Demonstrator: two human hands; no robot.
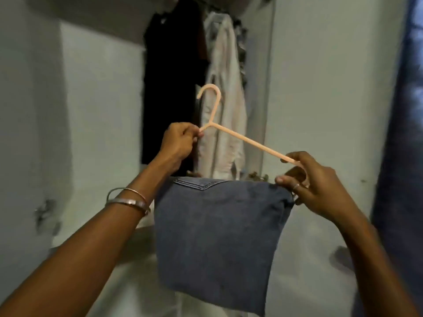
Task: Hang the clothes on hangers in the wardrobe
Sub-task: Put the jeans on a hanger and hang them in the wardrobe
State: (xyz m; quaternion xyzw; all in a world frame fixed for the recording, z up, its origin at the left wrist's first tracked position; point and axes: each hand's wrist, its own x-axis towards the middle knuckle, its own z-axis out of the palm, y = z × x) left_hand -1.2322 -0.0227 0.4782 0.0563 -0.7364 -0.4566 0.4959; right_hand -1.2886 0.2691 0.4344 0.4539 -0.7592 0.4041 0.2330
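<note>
Head view, loading stage. I hold a peach plastic hanger level in front of the open wardrobe, its hook pointing up toward twelve o'clock so that, in my judgement, it can be lifted straight onto the rail, which I cannot see.

My left hand pinches the hanger's left arm just beside the neck; this grip near the hook steadies the frame and would let that hand steer the hook. My right hand, at four o'clock from the hook, curls round the hanger's right end and pinches the top corner of the folded jeans with the thumb, seemingly to stop the cloth sliding off the bar.

The jeans hang draped over the lower bar, between the two hands, a stitched pocket edge showing at the fold; the bar itself is hidden under the denim.

Inside the wardrobe, at twelve o'clock, a pale garment hangs beside a dark garment. Two bangles sit on the left wrist.

Next, I judge, comes raising the hook to the rail.
</note>
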